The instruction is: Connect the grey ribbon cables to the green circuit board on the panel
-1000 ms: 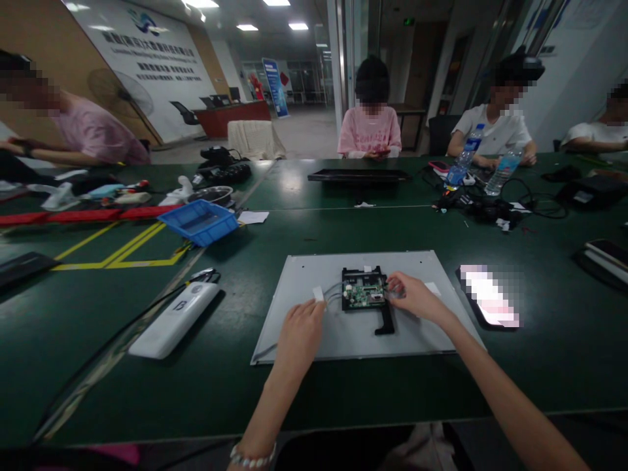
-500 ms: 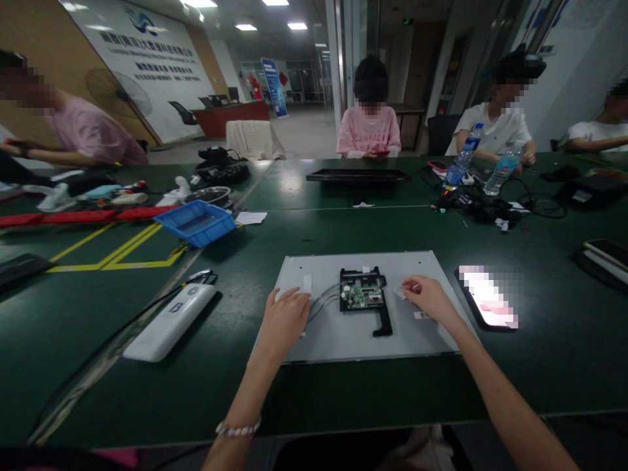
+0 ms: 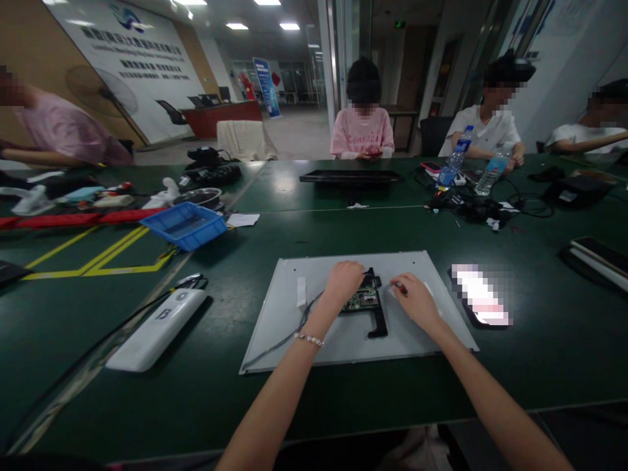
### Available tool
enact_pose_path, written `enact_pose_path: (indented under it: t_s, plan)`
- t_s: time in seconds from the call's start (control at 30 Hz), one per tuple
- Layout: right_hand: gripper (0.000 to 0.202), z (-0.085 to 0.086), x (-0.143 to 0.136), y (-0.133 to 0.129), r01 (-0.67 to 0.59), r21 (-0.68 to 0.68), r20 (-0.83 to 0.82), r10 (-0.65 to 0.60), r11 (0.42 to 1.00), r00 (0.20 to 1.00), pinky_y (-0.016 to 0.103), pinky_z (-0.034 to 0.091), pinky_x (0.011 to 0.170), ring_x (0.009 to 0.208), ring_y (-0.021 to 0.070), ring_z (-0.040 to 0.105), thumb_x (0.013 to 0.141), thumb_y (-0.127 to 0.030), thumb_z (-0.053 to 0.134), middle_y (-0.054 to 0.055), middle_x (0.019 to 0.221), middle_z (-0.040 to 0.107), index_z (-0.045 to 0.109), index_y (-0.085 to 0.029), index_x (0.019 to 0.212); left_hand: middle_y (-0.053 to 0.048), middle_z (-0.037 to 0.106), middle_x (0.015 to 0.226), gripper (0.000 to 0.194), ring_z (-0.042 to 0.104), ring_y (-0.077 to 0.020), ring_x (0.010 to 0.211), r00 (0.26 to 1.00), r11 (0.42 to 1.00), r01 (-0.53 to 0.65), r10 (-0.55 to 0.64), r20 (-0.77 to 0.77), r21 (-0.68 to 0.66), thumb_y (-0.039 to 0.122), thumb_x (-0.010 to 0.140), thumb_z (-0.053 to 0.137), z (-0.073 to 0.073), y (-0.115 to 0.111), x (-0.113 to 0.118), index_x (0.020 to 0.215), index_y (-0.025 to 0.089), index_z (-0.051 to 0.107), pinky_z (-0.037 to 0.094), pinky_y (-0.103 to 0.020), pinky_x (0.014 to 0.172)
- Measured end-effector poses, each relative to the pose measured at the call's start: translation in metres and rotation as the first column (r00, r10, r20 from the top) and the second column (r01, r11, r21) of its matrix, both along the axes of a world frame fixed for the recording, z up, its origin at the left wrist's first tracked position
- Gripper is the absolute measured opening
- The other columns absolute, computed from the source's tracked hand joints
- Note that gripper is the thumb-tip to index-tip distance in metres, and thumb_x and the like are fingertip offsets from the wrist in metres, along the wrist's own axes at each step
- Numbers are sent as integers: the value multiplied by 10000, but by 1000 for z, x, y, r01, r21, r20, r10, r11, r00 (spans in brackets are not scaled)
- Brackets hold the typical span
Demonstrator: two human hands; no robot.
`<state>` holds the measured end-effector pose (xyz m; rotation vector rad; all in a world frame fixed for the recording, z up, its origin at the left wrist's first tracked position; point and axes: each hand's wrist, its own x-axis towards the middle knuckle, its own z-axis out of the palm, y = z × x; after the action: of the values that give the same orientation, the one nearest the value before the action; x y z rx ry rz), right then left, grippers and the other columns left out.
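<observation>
A pale flat panel [image 3: 279, 294] lies on the table before me, carrying a green circuit board [image 3: 366, 299] in a black bracket [image 3: 379, 324]. My left hand [image 3: 345, 282] reaches over the board's left side, fingers bent closed at the bracket's top edge; whatever they grip is hidden. Just right of the bracket, my right hand [image 3: 416, 302] is closed in a pinch above the panel. Something small and dark shows at its fingertips, too unclear to name. Grey wires [image 3: 282, 341] run from under my left wrist towards the panel's near left corner. A white strip [image 3: 301, 292] sits left of the board.
Left of the panel lies a white power bank [image 3: 159, 327] with a black cable; to the right, a lit phone [image 3: 481, 294]. Further off are a blue bin [image 3: 186, 226], a dark flat screen [image 3: 350, 177] and water bottles [image 3: 456, 157]. Several people sit around the table.
My left hand has moved right, from the panel's left part onto the board's bracket. My right hand has shifted only slightly. The wires now stretch towards the near left corner. The view has turned slightly.
</observation>
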<state>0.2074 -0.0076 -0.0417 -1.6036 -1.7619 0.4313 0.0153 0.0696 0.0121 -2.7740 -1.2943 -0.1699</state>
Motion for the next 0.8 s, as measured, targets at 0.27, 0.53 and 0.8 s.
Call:
enact_pose_path:
  t_s: [0.27, 0.53, 0.8]
  plan:
    - [232, 0, 4, 3, 0, 7, -4, 0, 1000, 1000, 311, 453, 777, 790, 171, 583, 826, -153, 462, 55, 962, 606, 628, -196, 982, -119, 662, 850, 201, 620, -222, 864, 999, 999, -39, 39, -7, 29, 117, 871, 463, 2, 14, 5, 830, 124, 660, 444, -326, 785]
    - [233, 0, 5, 5, -8, -6, -4, 8, 1000, 1000, 299, 450, 781, 808, 169, 585, 824, -154, 469, 60, 970, 609, 628, -186, 991, -120, 668, 853, 213, 613, -221, 884, 1000, 1000, -18, 17, 17, 17, 89, 849, 463, 1, 31, 39, 790, 118, 666, 428, -330, 796]
    - [241, 12, 5, 1, -50, -31, -37, 49, 998, 998, 299, 467, 744, 750, 155, 581, 822, -194, 502, 59, 975, 609, 628, -188, 1027, -106, 649, 1078, 299, 586, -201, 1028, 992, 999, -36, 39, 122, -29, 152, 901, 398, 4, 18, 0, 1132, 144, 587, 414, -329, 915]
